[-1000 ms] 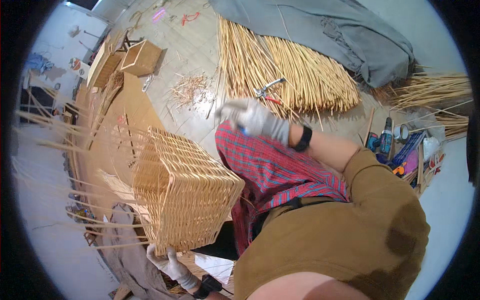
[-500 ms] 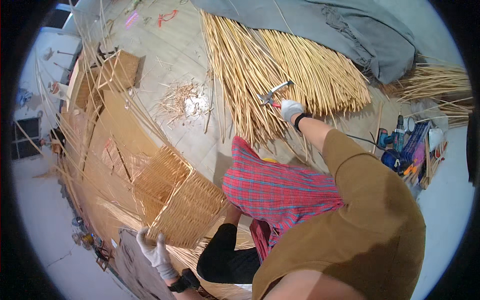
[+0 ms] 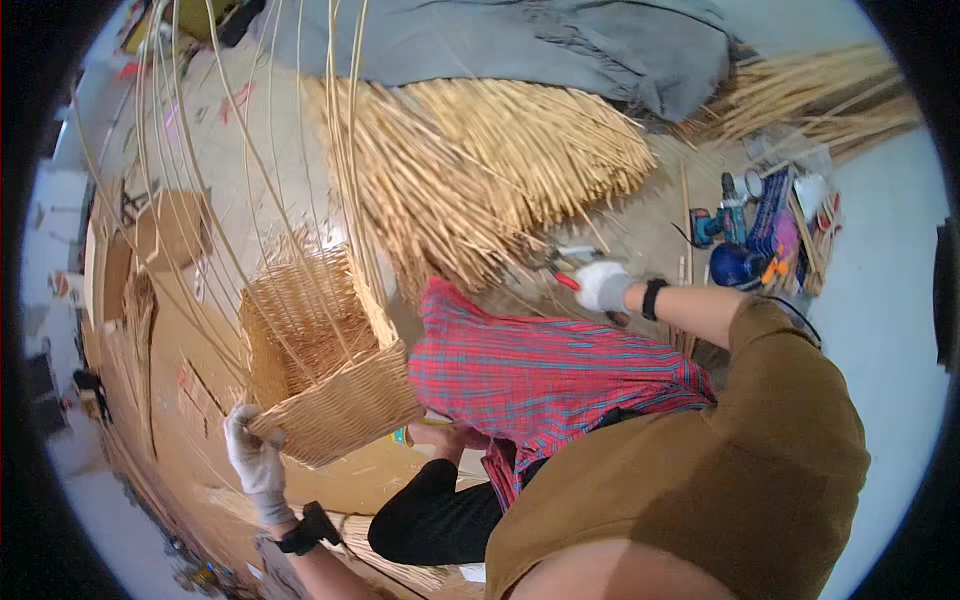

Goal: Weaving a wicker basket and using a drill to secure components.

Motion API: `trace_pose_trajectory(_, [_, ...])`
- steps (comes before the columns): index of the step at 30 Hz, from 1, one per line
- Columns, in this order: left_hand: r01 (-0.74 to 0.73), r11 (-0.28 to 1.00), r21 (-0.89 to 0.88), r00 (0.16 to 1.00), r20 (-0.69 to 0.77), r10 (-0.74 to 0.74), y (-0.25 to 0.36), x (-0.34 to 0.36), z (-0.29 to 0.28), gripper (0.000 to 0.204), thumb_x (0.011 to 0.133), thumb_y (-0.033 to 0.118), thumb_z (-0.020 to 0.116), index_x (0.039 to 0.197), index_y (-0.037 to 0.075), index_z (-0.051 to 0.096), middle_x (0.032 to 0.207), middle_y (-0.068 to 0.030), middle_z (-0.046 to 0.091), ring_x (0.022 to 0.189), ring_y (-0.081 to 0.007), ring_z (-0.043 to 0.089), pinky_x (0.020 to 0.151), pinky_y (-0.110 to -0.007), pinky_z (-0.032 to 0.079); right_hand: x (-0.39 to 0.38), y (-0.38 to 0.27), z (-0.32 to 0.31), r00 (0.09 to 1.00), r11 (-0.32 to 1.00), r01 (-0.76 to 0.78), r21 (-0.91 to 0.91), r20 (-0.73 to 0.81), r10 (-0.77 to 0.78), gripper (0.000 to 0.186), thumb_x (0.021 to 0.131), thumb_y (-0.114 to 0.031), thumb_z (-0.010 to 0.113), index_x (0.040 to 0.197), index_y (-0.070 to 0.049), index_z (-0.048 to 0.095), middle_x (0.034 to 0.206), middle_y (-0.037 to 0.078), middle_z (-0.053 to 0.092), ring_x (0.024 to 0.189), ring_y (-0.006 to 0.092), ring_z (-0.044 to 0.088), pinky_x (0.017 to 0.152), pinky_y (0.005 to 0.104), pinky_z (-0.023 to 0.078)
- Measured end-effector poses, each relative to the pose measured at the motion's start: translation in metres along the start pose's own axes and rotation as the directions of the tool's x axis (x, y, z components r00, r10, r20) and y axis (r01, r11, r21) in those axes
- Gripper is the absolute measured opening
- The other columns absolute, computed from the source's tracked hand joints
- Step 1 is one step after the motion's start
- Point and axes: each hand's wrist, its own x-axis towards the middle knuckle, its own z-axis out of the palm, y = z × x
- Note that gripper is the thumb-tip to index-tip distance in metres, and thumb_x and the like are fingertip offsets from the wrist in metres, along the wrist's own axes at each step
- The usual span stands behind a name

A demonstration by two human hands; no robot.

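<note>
My left hand [image 3: 256, 460], in a white glove, grips the near left corner of a woven wicker basket [image 3: 345, 408]. The basket is tilted with its opening toward me, and long uncut rods [image 3: 285, 190] rise from its far and left sides. Its right side rests close to the red plaid cloth [image 3: 540, 350] over my lap. In my gloved right hand [image 3: 605, 288] are pruning shears [image 3: 567, 280] with red handles, their metal jaws blurred. They are just past the cloth, by the near ends of the large rod bundle [image 3: 440, 190].
A grey cloth [image 3: 480, 45] covers the far part of the bundle. To the right lie a cordless drill [image 3: 733, 205], a blue crate [image 3: 770, 215] and other tools. More rods [image 3: 820, 95] lie at the far right. A wooden box [image 3: 172, 230] stands at left on the floor.
My right hand has drawn the shears back from the bundle toward my lap. My left hand has tipped and turned the basket, so its rods now point away from me. The view has shifted.
</note>
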Motion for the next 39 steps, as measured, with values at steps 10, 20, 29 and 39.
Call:
trace_pose_trajectory(10, [-0.033, 0.999, -0.002, 0.972, 0.233, 0.032, 0.13, 0.103, 0.016, 0.04, 0.074, -0.014, 0.058, 0.11, 0.003, 0.055, 0.107, -0.0005, 0.051, 0.099, -0.012, 0.05, 0.086, -0.026, 0.047, -0.057, 0.147, 0.161, 0.949, 0.948, -0.299, 0.106, 0.135, 0.284, 0.026, 0.088, -0.024, 0.056, 0.096, -0.007, 0.074, 0.1, 0.014, 0.074, 0.096, 0.0319, 0.07, 0.088, 0.0445, 0.052])
trace_pose_trajectory(20, [-0.232, 0.966, 0.116, 0.891, 0.424, 0.163, 0.204, 0.17, 0.108, 0.048, 0.063, -0.021, 0.061, 0.106, 0.001, 0.06, 0.105, -0.0036, 0.056, 0.102, -0.0167, 0.055, 0.091, -0.027, 0.045, -0.035, 0.123, 0.147, 0.883, 0.868, -0.452, 0.205, 0.243, 0.403, 0.041, 0.086, -0.031, 0.059, 0.12, -0.009, 0.062, 0.122, 0.018, 0.066, 0.109, 0.0348, 0.065, 0.092, 0.0451, 0.051])
trace_pose_trajectory(29, [-0.412, 0.9, 0.143, 0.908, 0.151, 0.391, 0.217, 0.166, 0.209, 0.065, 0.081, -0.008, 0.064, 0.141, 0.009, 0.045, 0.132, -0.0142, 0.055, 0.123, -0.0277, 0.053, 0.107, -0.038, 0.04, -0.079, 0.157, 0.101, 0.911, 0.714, -0.213, 0.667, -0.128, 0.391, 0.029, 0.088, -0.026, 0.056, 0.109, -0.009, 0.067, 0.108, 0.02, 0.069, 0.103, 0.0381, 0.064, 0.088, 0.0473, 0.05])
trace_pose_trajectory(39, [-0.068, 0.826, 0.56, 0.998, 0.044, 0.052, 0.204, 0.071, 0.258, 0.106, 0.076, 0.021, 0.081, 0.159, 0.027, 0.015, 0.159, -0.031, 0.012, 0.147, -0.045, 0.02, 0.114, -0.051, 0.032, -0.141, 0.268, 0.159, 0.955, 0.936, -0.293, 0.193, 0.022, 0.295, 0.034, 0.077, -0.033, 0.069, 0.09, -0.001, 0.072, 0.089, 0.022, 0.07, 0.087, 0.0388, 0.068, 0.075, 0.0449, 0.055])
